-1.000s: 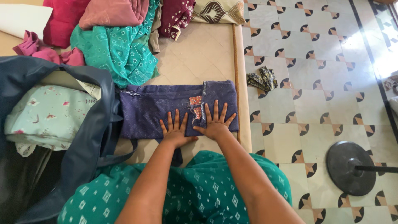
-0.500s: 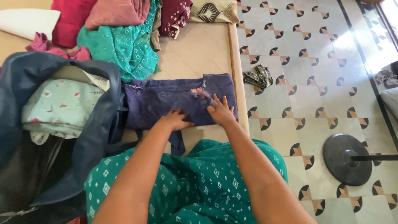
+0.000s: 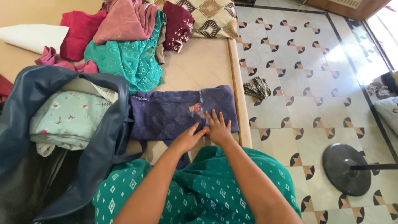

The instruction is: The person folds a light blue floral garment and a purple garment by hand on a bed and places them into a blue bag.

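Note:
A folded purple garment [image 3: 166,114] with a small red patch lies flat on the beige bed [image 3: 199,66] in front of me. My right hand [image 3: 217,127] rests flat on its right part, fingers spread. My left hand [image 3: 188,139] sits at the garment's near edge, fingers together and touching the cloth beside my right hand. Neither hand lifts anything.
A large dark blue bag [image 3: 54,137] stands open at the left with pale floral cloth [image 3: 66,118] inside. A heap of teal, pink and maroon clothes [image 3: 128,45] lies at the back. A patterned pillow [image 3: 211,16], a rag [image 3: 257,88] on tiled floor, a round black stand base [image 3: 346,168].
Both hands were spread flat side by side on the garment. My left hand has drawn back to the near edge, and my right hand has slid a little right along the cloth.

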